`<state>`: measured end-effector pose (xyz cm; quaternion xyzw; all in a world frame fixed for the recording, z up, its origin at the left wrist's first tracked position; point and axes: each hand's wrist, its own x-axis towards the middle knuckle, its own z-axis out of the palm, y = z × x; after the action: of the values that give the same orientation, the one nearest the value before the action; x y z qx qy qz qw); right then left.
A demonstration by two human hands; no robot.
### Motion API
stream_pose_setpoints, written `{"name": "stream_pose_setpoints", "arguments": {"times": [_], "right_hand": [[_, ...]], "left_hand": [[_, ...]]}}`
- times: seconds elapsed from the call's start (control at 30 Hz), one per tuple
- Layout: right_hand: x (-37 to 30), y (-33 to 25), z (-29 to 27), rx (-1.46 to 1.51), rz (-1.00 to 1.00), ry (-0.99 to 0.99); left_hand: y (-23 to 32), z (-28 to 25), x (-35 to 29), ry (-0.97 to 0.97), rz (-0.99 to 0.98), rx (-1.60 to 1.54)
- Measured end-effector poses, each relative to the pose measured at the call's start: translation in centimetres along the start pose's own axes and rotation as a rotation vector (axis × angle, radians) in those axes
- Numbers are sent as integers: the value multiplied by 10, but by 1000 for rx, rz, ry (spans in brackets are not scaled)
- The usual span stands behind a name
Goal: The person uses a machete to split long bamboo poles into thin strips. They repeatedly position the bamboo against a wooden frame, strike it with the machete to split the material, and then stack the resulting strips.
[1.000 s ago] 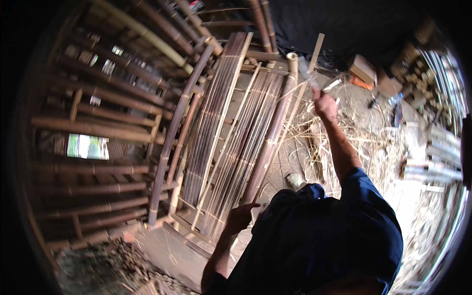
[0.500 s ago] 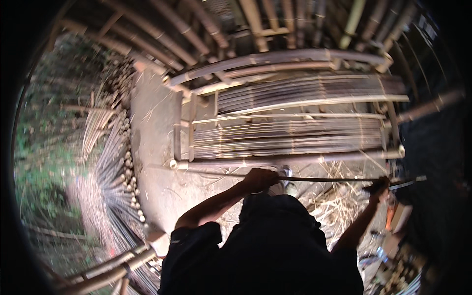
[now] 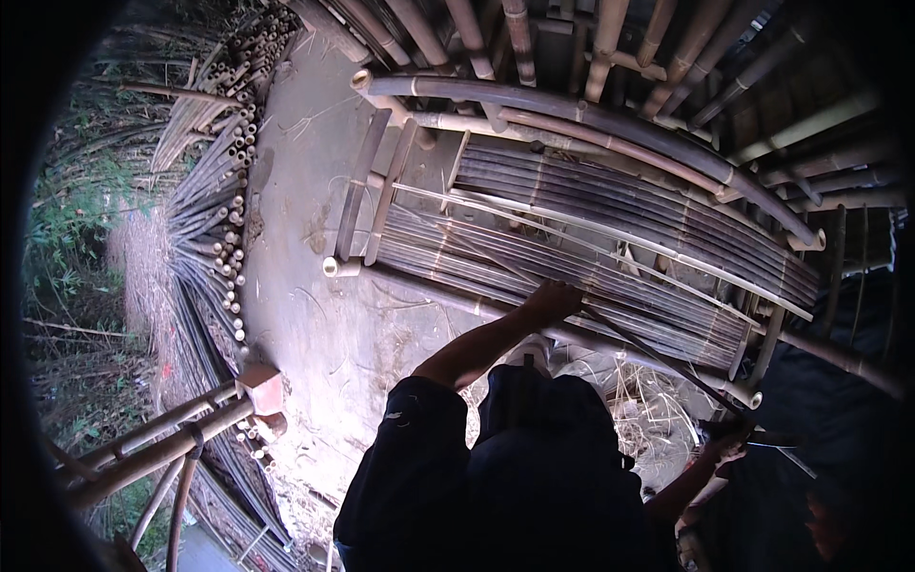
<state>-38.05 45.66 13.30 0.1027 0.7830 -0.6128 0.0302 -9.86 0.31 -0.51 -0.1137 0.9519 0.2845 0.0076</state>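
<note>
A long, thin, dark bamboo strip slants across in front of me, its far left part lying over the slatted bench. My left hand is closed around it near the bench's front rail. Lower at the right, my right hand is closed where the strip's other end reaches it. Thin pale pieces stick out beyond that hand; one looks like a blade, but I cannot tell its kind. Just beyond my hands stands the bamboo bench, with two panels of dark slats and round rails.
Bamboo poles lie stacked along the left, cut ends facing the floor. A pole railing with a reddish block stands lower left. Shavings litter the ground by my feet. Dark cloth hangs at the right; more poles line the far side.
The view has turned, so the bench now slants down to the right. My hands keep hold of the strip, which tilts more steeply, my right hand lower in the picture.
</note>
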Motion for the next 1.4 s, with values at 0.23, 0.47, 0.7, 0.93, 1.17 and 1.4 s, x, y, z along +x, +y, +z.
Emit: {"name": "stream_pose_setpoints", "arguments": {"times": [0.23, 0.47, 0.7, 0.93, 1.17, 1.4], "right_hand": [[19, -23, 36, 144, 94, -137], [-2, -56, 114, 50, 169, 81], [73, 42, 138, 44, 197, 67], [156, 217, 201, 27, 344, 208], [186, 296, 290, 66, 664, 530], [210, 271, 303, 157, 804, 532]], "left_hand": [[-9, -36, 12, -120, -131, -72], [-25, -52, 3, -163, -245, -56], [-60, -28, 48, -113, -270, -81], [-76, 2, 90, -208, -200, 52], [-92, 56, 108, -340, -317, -96], [-102, 83, 131, -369, -414, -92]]}}
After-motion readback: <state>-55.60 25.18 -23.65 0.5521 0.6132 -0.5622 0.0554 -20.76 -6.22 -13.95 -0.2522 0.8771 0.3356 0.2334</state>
